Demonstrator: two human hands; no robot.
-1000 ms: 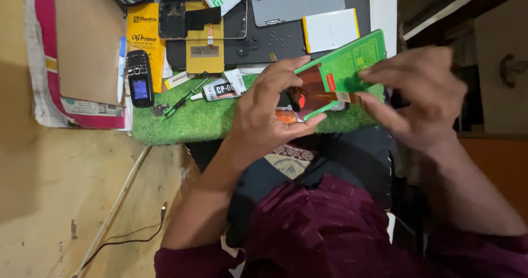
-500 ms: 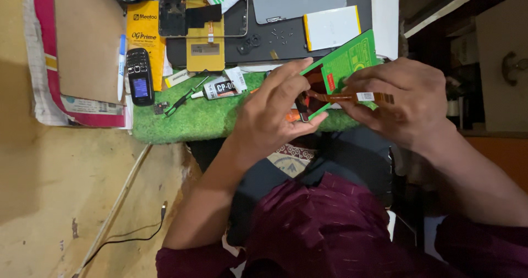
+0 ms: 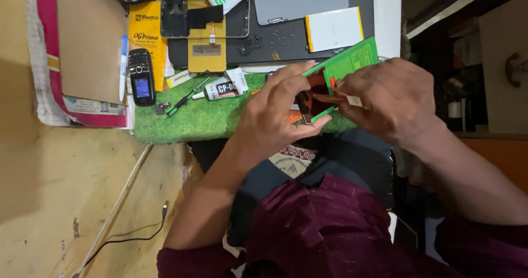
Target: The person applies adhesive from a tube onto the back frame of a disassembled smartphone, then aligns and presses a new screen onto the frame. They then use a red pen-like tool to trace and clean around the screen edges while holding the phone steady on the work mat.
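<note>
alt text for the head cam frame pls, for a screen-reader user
Seen from above, a person's left hand and right hand together hold a green flat panel over a green mat. On the mat lies a glue tube; beside it a small black keypad phone, and beyond it a grey phone back cover.

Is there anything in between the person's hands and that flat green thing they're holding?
Nothing visible is. The left hand and the right hand both grip the flat green rectangular screen panel directly, above the green grass-like mat. The fingers cover its middle, so that part is hidden.
</note>
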